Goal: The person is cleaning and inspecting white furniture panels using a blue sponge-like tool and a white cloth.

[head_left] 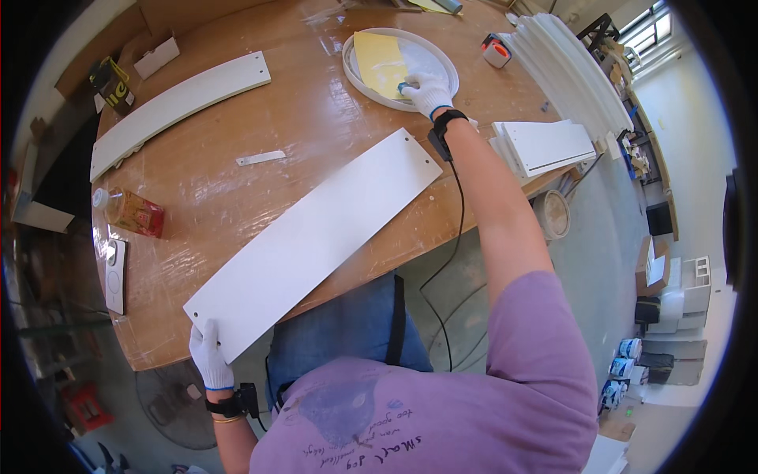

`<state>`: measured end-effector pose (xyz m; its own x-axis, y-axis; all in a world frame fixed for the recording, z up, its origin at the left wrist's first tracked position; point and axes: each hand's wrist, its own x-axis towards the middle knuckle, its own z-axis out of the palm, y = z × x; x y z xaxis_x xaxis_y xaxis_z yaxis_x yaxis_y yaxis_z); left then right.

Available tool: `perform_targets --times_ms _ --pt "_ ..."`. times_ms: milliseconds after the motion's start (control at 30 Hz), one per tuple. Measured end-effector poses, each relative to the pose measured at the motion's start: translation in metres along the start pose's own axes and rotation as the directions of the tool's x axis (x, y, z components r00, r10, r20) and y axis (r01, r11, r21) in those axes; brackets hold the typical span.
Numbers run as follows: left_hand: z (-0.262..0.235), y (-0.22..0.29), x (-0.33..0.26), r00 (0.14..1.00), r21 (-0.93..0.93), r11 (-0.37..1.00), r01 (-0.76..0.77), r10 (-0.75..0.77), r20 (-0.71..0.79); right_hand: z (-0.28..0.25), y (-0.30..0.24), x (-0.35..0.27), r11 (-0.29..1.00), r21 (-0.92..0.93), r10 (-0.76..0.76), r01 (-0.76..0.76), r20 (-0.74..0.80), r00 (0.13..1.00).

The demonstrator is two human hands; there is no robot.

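A long white board (316, 237) with small holes near its ends lies slantwise across the table. Gloved in white, my left hand (210, 357) grips its near left corner, thumb on top and the other fingers partly hidden beneath. My right arm stretches far forward. There my right hand (430, 92), in a matching glove, is closed on a small blue thing (405, 87) whose kind I cannot make out. It is over the edge of a yellow sheet (379, 63), which lies in a round white tray (348, 65).
Another white board (189, 99) lies at the far left, and a small white strip (261, 158) in the middle. A drink bottle (134, 212) and a phone (115, 276) are near the left edge. Stacked white panels (545, 146) and a red-and-black object (497, 52) stand right.
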<state>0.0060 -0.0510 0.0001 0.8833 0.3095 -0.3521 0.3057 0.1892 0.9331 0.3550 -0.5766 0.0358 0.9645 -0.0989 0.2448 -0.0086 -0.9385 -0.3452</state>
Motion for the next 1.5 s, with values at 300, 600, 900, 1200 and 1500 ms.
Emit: perform_targets --times_ms 300,600,900,1200,1500 --pt "-0.002 -0.002 0.001 1.0 0.029 1.0 -0.01 0.01 0.018 -0.018 0.011 -0.031 0.984 0.174 -0.02 0.028 -0.045 0.999" --pt "-0.001 -0.008 0.01 0.997 0.085 0.994 -0.072 0.07 0.024 -0.062 -0.014 -0.1 0.96 -0.238 0.223 -0.15 0.317 0.922" --pt "-0.009 -0.001 -0.018 0.987 0.005 1.0 -0.012 0.012 -0.158 -0.003 -0.039 -0.074 0.996 0.033 -0.086 0.08 0.282 0.955" --pt "0.015 -0.022 0.0 0.992 -0.096 0.995 -0.031 0.018 -0.127 -0.016 0.074 -0.127 0.785 -0.563 -0.128 0.26 0.263 0.956" --pt "0.012 -0.024 0.006 0.994 -0.097 0.994 -0.041 0.031 -0.104 -0.049 -0.005 -0.197 0.875 -0.271 -0.423 0.4 -0.027 0.906"
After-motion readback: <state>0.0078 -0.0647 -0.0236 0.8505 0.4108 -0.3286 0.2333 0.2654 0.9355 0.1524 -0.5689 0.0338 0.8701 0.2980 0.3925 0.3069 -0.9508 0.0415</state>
